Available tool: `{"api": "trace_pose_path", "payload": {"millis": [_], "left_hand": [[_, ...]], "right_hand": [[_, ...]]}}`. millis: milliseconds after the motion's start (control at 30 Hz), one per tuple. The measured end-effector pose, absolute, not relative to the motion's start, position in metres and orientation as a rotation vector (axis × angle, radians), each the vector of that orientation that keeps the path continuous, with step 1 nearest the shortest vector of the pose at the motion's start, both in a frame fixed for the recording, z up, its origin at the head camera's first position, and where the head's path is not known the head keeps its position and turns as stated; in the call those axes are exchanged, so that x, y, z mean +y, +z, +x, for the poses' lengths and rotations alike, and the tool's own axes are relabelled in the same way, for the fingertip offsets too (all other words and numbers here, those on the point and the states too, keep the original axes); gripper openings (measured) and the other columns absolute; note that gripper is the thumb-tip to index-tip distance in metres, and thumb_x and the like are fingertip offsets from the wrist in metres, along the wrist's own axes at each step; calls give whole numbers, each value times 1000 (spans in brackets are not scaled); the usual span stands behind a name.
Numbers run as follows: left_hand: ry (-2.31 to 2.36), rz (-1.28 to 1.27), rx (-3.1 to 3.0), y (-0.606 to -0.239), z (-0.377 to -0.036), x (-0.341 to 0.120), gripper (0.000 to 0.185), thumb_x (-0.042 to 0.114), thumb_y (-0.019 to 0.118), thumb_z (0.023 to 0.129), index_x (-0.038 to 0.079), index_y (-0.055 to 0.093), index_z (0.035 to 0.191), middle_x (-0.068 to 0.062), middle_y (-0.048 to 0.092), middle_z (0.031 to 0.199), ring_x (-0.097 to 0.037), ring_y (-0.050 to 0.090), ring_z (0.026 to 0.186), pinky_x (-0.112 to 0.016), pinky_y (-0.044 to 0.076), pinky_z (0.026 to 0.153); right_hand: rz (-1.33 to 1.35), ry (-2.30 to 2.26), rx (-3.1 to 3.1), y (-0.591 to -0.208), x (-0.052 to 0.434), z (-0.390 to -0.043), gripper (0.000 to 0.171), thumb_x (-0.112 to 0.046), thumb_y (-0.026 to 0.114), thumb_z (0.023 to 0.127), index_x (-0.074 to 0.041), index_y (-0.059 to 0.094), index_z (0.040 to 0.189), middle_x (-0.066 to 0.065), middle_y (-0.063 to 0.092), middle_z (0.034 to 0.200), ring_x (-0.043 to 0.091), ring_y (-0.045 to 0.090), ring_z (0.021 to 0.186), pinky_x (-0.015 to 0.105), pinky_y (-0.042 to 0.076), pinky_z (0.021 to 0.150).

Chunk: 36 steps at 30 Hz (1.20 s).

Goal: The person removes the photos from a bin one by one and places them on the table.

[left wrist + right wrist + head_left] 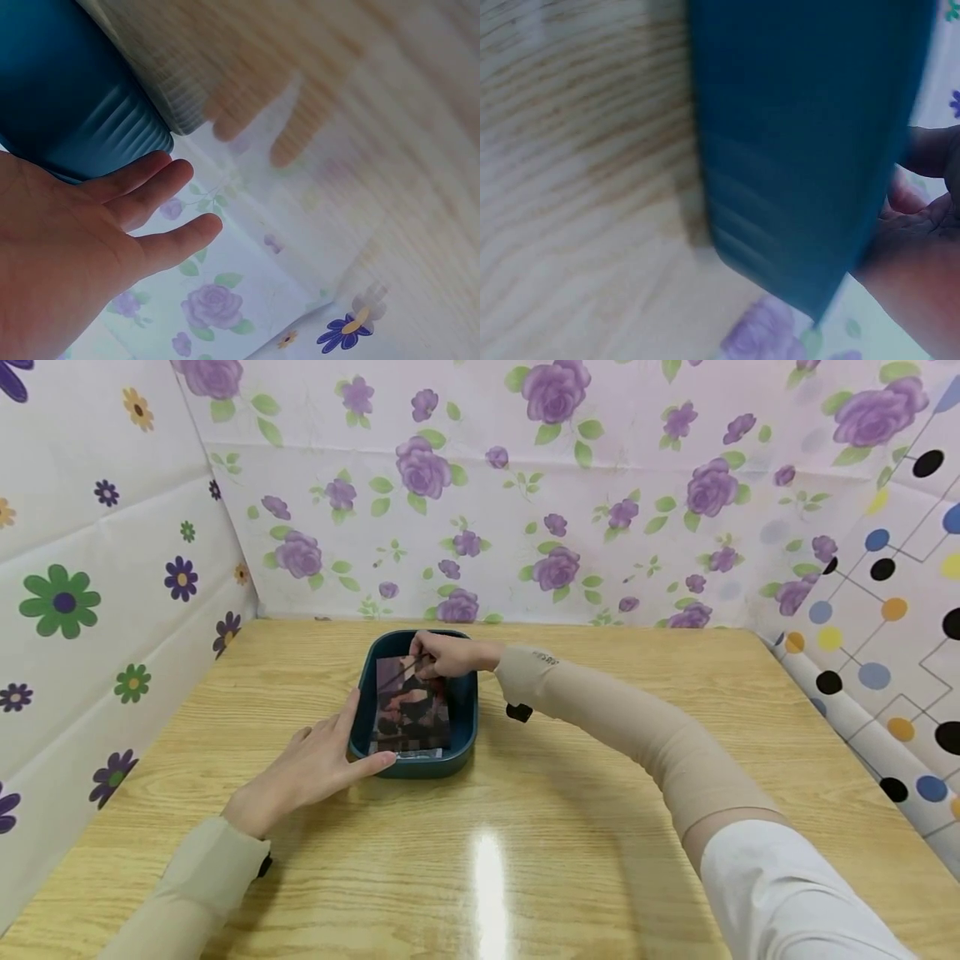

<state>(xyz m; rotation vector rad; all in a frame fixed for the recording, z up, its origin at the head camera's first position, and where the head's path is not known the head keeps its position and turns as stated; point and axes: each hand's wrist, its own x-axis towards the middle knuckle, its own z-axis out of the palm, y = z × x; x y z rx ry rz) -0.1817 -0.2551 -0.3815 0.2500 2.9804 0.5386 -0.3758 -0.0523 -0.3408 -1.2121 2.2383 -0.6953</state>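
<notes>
Inside the smooth, round-cornered blue bin, the right hand pinches a flat, dark-printed sheet. The left hand, fingers extended, is at the bin's near-left rim.

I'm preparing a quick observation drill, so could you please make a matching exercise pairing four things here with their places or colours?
1. Left hand
2. Right hand
3. Container
4. Printed item

A. Over the container's far end
B. Mostly dark, with reddish patches
C. Plain dark teal
D. At the container's near left corner

Pairs: 1-D; 2-A; 3-C; 4-B
</notes>
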Motion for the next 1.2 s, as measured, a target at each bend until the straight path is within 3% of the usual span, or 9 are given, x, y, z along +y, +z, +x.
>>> {"api": "trace_pose_path", "payload": {"millis": [67, 267, 367, 533, 667, 900, 1200], "left_hand": [[537, 242, 2972, -381, -182, -255, 109, 80, 40, 84, 17, -17, 154, -25, 21, 158, -48, 28, 141, -70, 19, 108], [533, 238, 2958, -381, -183, -255, 111, 80, 39, 84, 16, -17, 154, -24, 19, 159, -47, 27, 142, -70, 18, 108], [532, 237, 2960, -381, -183, -254, 111, 80, 39, 84, 15, -17, 154, -24, 18, 159, -47, 27, 142, -70, 18, 108], [529, 242, 2966, -380, -183, -254, 110, 78, 39, 85, 14, -18, 153, -24, 14, 160, -47, 26, 142, -68, 21, 109], [536, 243, 2960, -380, -183, -254, 110, 78, 40, 86, 13, -18, 153, -25, 13, 160, -49, 30, 140, -66, 27, 108], [533, 230, 2951, -381, -183, -255, 111, 80, 39, 84, 16, -21, 152, -28, 15, 158, -50, 44, 129, -64, 35, 103], [541, 225, 2955, -382, -183, -255, 110, 80, 39, 85, 17, -22, 152, -28, 14, 158, -51, 42, 130, -64, 36, 102]], "right_hand": [[-1177, -740, 2229, -332, -48, -377, 25, -7, 47, 100, -1, 38, 123, 7, 46, 93, 20, 40, 78, 29, 36, 74], [-1079, -887, 2206, -301, -28, -386, 30, -9, 44, 102, -4, 33, 129, 9, 53, 79, 32, 57, 75, 46, 48, 82], [-1046, -915, 2243, -286, -11, -392, 33, -10, 45, 102, -5, 33, 132, 9, 52, 85, 27, 57, 78, 38, 49, 79], [-966, -898, 2337, -275, 27, -402, 34, -15, 47, 102, -8, 33, 132, 8, 44, 96, 19, 46, 83, 29, 43, 76], [-912, -891, 2357, -280, 60, -408, 32, -15, 47, 102, -8, 34, 131, 8, 44, 98, 20, 43, 83, 32, 40, 76], [-846, -890, 2379, -304, 107, -414, 31, -11, 50, 101, -4, 38, 128, 10, 47, 101, 21, 49, 86, 34, 44, 78], [-833, -783, 2417, -349, 125, -416, 33, -8, 53, 98, -1, 38, 126, 10, 47, 98, 21, 46, 87, 34, 41, 79]]}}
